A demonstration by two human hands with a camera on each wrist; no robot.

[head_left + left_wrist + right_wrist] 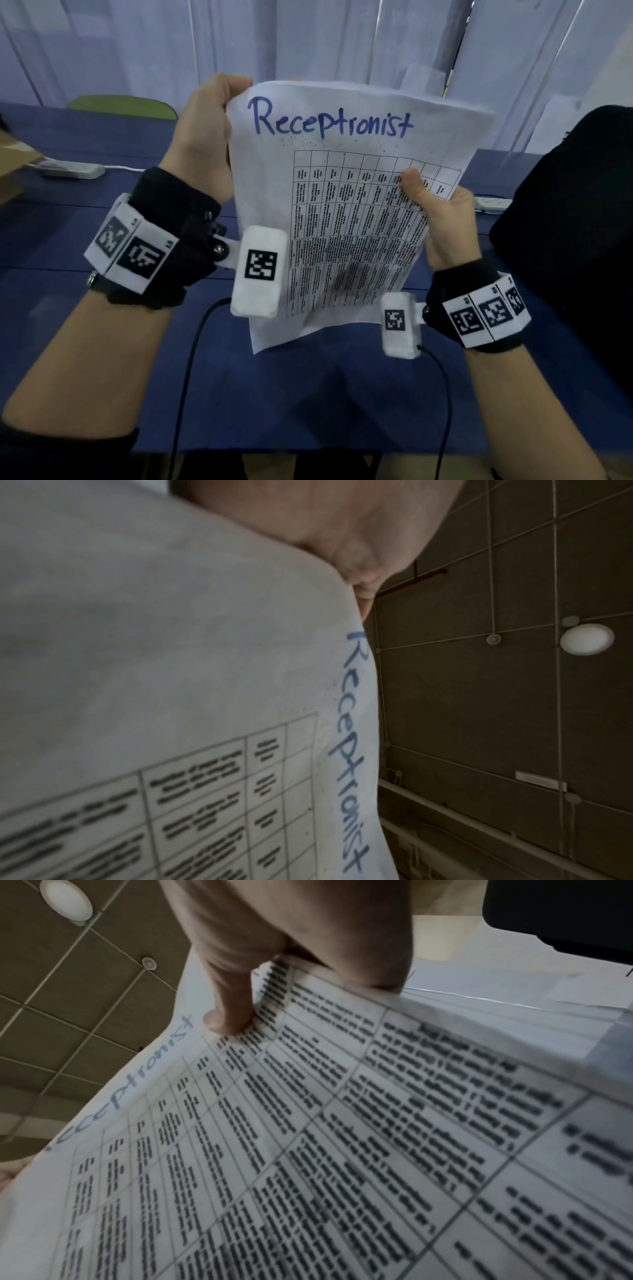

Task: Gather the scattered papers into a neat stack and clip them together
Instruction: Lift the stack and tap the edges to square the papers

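Note:
I hold a stack of white papers (346, 205) upright above the blue table (274, 394). The top sheet bears a printed table and a blue handwritten heading. My left hand (209, 137) grips the papers' left edge near the top corner, fingers curled over it. My right hand (442, 219) pinches the right edge, thumb pressed on the front of the sheet. The left wrist view shows the papers (171, 669) close up under the left hand (342, 534). In the right wrist view my right hand's thumb (232, 996) lies on the printed sheet (342, 1150). No clip shows in any view.
A black bag (575, 240) stands on the table at the right. A white power strip (72, 169) with its cable lies at the far left beside a brown cardboard piece (13, 164). A green chair back (123, 106) shows behind the table. Pale curtains hang beyond.

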